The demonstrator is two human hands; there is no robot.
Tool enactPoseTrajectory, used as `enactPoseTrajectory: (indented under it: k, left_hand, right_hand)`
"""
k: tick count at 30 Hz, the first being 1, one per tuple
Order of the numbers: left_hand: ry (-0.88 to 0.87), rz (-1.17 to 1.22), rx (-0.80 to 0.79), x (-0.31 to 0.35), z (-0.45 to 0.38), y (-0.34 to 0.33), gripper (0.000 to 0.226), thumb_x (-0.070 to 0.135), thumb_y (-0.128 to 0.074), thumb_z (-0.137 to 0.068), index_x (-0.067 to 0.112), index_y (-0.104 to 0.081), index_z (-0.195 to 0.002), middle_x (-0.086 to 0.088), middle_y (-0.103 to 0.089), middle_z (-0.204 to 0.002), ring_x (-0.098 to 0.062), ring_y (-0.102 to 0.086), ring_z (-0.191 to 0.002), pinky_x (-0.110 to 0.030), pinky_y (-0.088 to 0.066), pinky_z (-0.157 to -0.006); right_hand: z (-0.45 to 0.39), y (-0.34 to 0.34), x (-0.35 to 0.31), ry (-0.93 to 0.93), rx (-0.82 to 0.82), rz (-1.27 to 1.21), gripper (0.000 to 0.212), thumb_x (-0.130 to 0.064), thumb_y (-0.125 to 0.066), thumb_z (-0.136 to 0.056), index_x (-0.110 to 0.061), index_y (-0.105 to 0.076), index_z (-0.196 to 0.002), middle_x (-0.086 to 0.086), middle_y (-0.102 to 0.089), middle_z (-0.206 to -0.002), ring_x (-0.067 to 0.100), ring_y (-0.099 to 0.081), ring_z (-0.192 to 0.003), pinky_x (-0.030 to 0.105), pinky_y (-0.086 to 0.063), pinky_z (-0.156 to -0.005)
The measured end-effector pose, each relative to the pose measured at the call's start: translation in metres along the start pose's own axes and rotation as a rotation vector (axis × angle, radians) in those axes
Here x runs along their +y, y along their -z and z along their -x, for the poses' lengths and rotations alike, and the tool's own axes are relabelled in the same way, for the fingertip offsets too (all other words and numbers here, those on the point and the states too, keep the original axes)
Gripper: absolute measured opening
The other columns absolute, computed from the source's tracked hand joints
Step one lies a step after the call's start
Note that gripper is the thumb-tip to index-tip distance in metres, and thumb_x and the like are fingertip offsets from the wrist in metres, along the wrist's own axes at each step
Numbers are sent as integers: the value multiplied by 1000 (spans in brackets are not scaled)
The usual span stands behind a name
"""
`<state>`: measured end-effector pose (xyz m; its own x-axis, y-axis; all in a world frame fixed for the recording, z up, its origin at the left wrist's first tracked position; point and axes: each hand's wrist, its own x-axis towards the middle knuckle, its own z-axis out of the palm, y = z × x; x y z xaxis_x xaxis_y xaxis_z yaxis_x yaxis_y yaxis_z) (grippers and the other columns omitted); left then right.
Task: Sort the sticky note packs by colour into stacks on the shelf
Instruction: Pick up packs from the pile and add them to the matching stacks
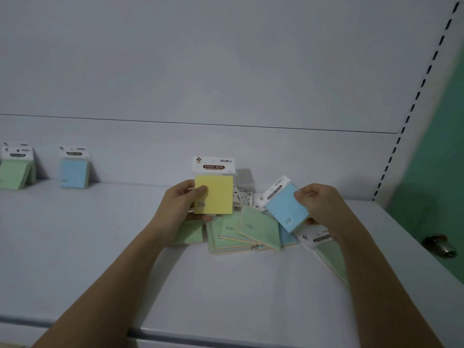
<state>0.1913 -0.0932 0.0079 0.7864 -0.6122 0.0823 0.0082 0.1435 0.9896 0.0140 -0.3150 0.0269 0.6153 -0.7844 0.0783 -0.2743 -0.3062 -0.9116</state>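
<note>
Your left hand (185,202) grips the yellow pack (214,194) upright at mid-frame; your right hand (317,203) pinches the blue pack (286,209), tilted, over the mixed pile (247,231); carry the blue one to the blue stack (74,172) at the left of the frame, beside the green stack (16,172); yellow probably needs a new place; the white shelf (100,247) has a pale back panel (226,71) and a green wall (437,172) at the right.

Looking like a shop: white retail shelf (75,247) with slotted upright strip (411,106), header-carded sticky note packs (246,229) lying on it, green wall (439,146) showing beside.
</note>
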Motion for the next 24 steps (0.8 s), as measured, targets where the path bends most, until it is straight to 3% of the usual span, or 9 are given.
enactPoseTrajectory:
  k: [3, 7, 10, 16, 21, 24]
  left_hand:
    - [-26, -7, 8, 1, 2, -1, 13, 16, -61, -94, 9, -70, -100, -5, -70, -90, -22, -66, -81, -30, -57, -58]
    - [-131, -149, 71, 0, 9, -4, 13, 18, -66, -91, 13, -73, -100, -8, -72, -87, -14, -66, -70, -25, -55, -58]
    - [-152, -143, 99, 6, 11, -5, 18, 15, -69, -87, 12, -72, -105, -8, -75, -88, -15, -70, -76, -27, -58, -67]
    - [-93, -153, 115, 26, 29, 17, 23, 14, -75, -83, 9, -67, -104, -8, -75, -82, -16, -69, -64, -31, -56, -55]
    - [-53, -80, 143, 43, 45, 69, 23, 12, -77, -80, 11, -65, -100, -12, -74, -91, -24, -70, -70, -40, -59, -73]
    - [-28, -53, 167, 55, 56, 109, 27, 10, -78, -78, 8, -66, -103, -15, -74, -96, -27, -71, -75, -41, -60, -75]
  right_hand:
    - [-4, 5, -2, -25, 109, -237, 13, -12, -63, -92, -8, -63, -105, 13, -63, -100, 20, -64, -77, 30, -59, -47]
    - [-3, 0, -8, -21, 83, -433, 12, -2, -66, -88, -13, -61, -90, 14, -69, -94, 29, -68, -83, 40, -60, -71]
    - [4, -5, -14, 8, 29, -509, 12, 0, -62, -89, -11, -60, -93, 11, -69, -91, 27, -69, -79, 35, -58, -66]
    - [19, -21, -25, 69, -21, -558, 14, -2, -62, -91, -5, -61, -104, 13, -70, -96, 23, -71, -82, 32, -60, -62]
    - [37, -56, -56, 115, -101, -528, 15, -1, -61, -91, -3, -60, -106, 14, -71, -96, 21, -71, -79, 26, -59, -60]
    - [50, -79, -76, 140, -151, -523, 15, 1, -59, -92, -2, -58, -107, 13, -70, -95, 19, -69, -77, 21, -58, -57]
